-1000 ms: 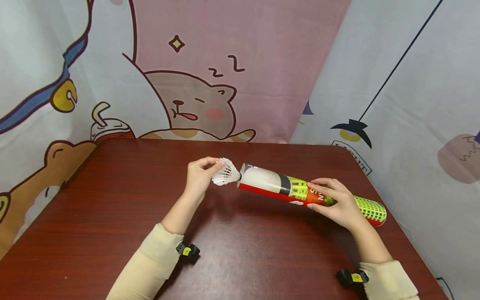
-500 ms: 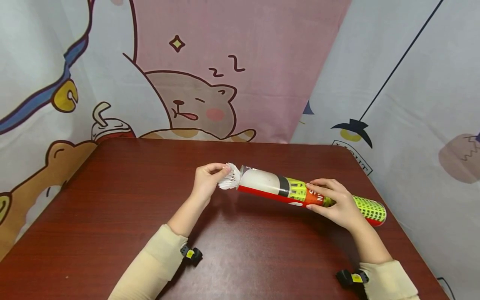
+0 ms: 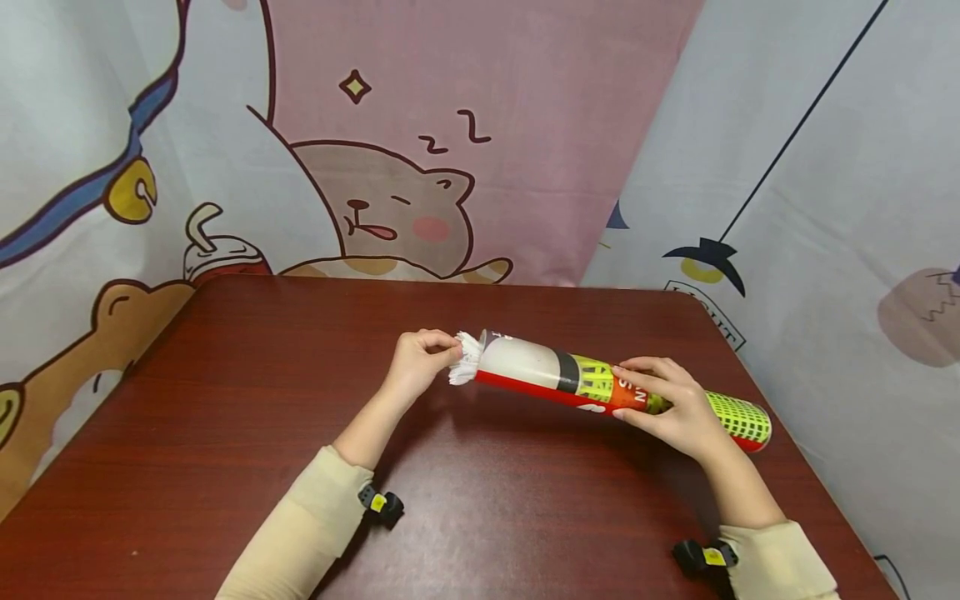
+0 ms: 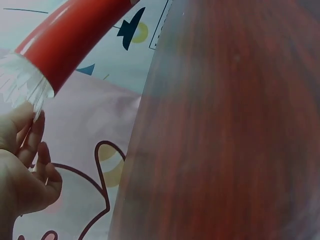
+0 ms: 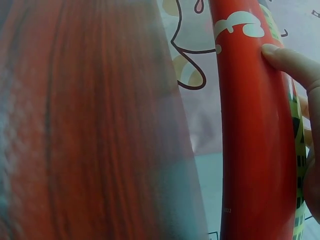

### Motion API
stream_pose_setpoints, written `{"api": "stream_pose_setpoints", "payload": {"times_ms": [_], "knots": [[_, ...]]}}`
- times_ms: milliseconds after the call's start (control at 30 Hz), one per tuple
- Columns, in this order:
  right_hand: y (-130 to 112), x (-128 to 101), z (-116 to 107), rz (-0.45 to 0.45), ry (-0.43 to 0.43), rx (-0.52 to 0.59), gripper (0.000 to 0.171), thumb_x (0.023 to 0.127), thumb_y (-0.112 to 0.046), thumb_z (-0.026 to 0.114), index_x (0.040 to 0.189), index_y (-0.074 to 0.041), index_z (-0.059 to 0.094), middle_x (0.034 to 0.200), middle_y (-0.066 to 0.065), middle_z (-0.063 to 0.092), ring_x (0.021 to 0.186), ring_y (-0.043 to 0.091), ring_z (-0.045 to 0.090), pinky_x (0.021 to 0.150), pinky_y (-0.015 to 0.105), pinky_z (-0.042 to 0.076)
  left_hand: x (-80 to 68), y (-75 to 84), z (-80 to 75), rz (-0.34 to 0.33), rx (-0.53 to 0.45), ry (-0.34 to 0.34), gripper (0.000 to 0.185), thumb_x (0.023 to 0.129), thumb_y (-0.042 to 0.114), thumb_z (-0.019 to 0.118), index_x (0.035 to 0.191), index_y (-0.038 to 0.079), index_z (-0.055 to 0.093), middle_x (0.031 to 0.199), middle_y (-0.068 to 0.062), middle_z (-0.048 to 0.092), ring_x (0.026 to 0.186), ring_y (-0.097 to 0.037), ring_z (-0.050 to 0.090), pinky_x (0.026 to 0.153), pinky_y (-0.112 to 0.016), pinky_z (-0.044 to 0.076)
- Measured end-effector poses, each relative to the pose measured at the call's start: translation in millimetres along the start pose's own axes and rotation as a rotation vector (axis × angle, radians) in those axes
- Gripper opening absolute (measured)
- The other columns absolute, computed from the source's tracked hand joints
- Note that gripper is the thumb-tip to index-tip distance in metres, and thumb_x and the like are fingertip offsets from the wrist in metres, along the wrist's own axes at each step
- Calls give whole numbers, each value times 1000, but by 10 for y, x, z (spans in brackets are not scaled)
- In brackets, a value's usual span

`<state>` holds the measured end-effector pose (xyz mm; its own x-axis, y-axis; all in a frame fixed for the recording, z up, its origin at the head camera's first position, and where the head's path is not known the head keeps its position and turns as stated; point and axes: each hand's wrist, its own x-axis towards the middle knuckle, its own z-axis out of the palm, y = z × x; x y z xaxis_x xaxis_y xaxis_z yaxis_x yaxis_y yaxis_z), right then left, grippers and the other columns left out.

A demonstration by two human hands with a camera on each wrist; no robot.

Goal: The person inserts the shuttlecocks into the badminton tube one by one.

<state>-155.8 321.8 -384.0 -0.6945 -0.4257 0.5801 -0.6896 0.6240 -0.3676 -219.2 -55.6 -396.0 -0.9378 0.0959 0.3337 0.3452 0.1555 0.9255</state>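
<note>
A shuttlecock (image 3: 467, 358) sits mostly inside the open left end of a tube (image 3: 600, 385), only feather tips showing (nearly seated). The left hand (image 3: 420, 363) pinches those tips; the right hand (image 3: 671, 408) wraps the tube's middle, above the tabletop (image 3: 225, 400).

We've got a dark reddish wood-grain table (image 3: 225, 433) filling the lower half of the head view. Behind it, from about 9 to 12 o'clock, hangs a cartoon backdrop cloth (image 3: 525, 125) with a pink panel and a sleepy bear face (image 3: 390, 221) with two little z marks above it. At 9 o'clock there's a yellow bell on a blue ribbon (image 3: 129, 193), and a brown bear (image 3: 112, 333) lower down. Over at 3 o'clock we see a pale cloth (image 3: 862, 208) with a black hanging lamp drawing (image 3: 705, 254).
</note>
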Motion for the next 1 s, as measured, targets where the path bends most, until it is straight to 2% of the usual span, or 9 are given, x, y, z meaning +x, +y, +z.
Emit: {"api": "stream_pose_setpoints", "payload": {"times_ms": [100,267,533,700,900,933,1000], "knots": [[-7,10,-4,-17,9,5,65,58,-6,91,119,-11,69,117,4,61,104,16,49,76,14,42,10,-12,-32,46,40,-50,8,77,-5,75,85,-6,74,84,-14,70,79,-17,55,66,-24,44],[-8,18,-7,-21,10,13,65,57,-5,91,119,-11,69,117,4,61,104,18,49,77,14,42,14,2,-50,91,46,-107,10,78,-10,72,88,-12,71,87,-23,68,81,-27,56,66,-27,44],[-22,9,13,-27,8,25,66,57,-6,91,119,-11,69,117,3,61,104,17,49,77,14,42,13,23,-43,116,34,-106,9,77,-6,75,86,-5,74,85,-11,70,85,-19,57,72,-25,45],[-21,3,23,-32,20,43,66,56,-4,91,118,-10,69,117,5,61,104,18,49,77,14,42,3,28,-23,149,21,-92,9,77,-5,75,86,-4,75,84,-11,69,86,-21,57,73,-25,44],[-24,11,33,-27,7,50,67,56,-4,91,119,-10,69,118,5,61,105,18,49,78,14,42,-103,369,-2,172,57,-101,8,77,-11,72,85,-12,72,83,-20,68,87,-33,57,74,-28,45],[-23,12,36,-29,5,51,67,56,-4,91,120,-10,69,118,5,60,106,19,49,79,14,42,-106,387,9,173,70,-103,8,77,-12,71,85,-13,71,84,-21,67,87,-35,57,75,-29,45],[-21,13,44,-30,0,54,68,57,-4,91,120,-10,68,118,5,60,106,19,49,79,14,42,-87,313,30,184,80,-97,9,76,-12,72,85,-12,72,83,-21,68,87,-35,57,75,-30,45]]}}
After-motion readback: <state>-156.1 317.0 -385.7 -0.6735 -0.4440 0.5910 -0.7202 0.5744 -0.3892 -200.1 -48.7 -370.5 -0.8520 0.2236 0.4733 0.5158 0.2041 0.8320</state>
